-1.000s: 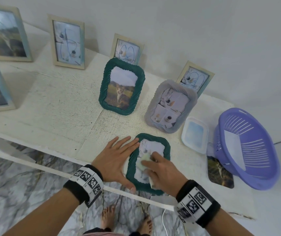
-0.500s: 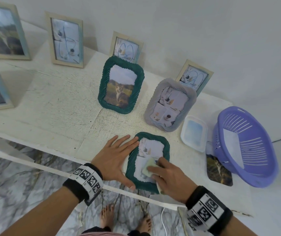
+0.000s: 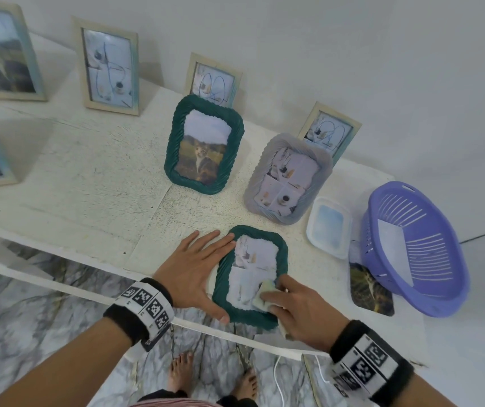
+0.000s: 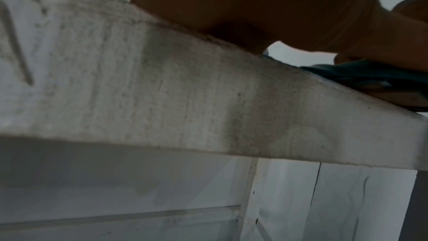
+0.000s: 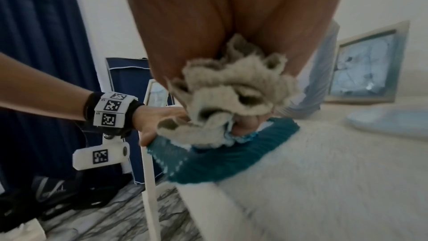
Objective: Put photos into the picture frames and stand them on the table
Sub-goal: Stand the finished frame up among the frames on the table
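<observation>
Both hands are at the near edge of the white table [image 3: 82, 183], on the green frame [image 3: 282, 254] that lies flat there with a pale photo [image 3: 254, 257] in it. The left hand [image 3: 189, 273] is spread flat, fingers straight, pressing on the tabletop and against the left side of this frame; its thumb lies along the lower left corner. The right hand [image 3: 300, 309] has its fingers curled around a crumpled beige cloth [image 5: 228, 96] and holds it down on the lower right part of the photo. In the left wrist view the picture is dark, so the fingers are hard to make out there.

Beyond the left hand's fingertips a second green frame [image 3: 204, 145] stands upright with a cat photo. Beyond the right hand a grey frame [image 3: 289, 177] stands, tilted back. To the right of the right hand a loose photo [image 3: 369, 292] lies flat, partly under a purple basket [image 3: 417, 248], and a small white tray [image 3: 329, 227] lies just beside the basket. Further back several light wooden frames [image 3: 109, 66] stand near the wall.
</observation>
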`<state>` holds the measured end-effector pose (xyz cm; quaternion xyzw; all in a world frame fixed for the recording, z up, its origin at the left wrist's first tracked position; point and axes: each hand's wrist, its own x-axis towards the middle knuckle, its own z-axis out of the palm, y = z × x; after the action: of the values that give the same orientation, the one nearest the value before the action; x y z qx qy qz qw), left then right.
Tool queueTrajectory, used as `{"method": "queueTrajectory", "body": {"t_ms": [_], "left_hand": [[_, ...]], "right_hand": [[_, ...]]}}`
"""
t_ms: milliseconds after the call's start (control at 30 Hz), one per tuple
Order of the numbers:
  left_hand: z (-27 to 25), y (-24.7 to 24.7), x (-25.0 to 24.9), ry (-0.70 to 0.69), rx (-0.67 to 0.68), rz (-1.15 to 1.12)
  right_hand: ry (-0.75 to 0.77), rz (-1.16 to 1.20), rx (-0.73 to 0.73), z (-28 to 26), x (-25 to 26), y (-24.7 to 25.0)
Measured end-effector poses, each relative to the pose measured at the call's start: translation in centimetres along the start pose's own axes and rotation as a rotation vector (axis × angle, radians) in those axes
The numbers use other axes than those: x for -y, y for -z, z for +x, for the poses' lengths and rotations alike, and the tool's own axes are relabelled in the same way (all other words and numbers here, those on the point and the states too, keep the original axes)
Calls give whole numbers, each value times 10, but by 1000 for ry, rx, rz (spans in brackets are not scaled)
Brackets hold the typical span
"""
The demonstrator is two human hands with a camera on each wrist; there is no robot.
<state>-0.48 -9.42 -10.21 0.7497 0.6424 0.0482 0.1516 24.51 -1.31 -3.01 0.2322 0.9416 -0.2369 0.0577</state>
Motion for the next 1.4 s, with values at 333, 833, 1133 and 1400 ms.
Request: {"method": "queueTrajectory", "body": {"t_ms": [333, 833, 1133, 1400], "left_hand": [[0, -1, 0, 13, 0, -1], [0, 2, -1, 22, 29, -4], [0, 2, -2, 10, 30, -3], [-1, 2, -2, 13, 23, 1]], "right_hand": [[-190, -137, -74, 42, -7, 5], [-21, -108, -23, 40, 17, -10], [-26, -123, -61, 56, 12, -4], [33, -65, 90, 25, 18, 2]]}}
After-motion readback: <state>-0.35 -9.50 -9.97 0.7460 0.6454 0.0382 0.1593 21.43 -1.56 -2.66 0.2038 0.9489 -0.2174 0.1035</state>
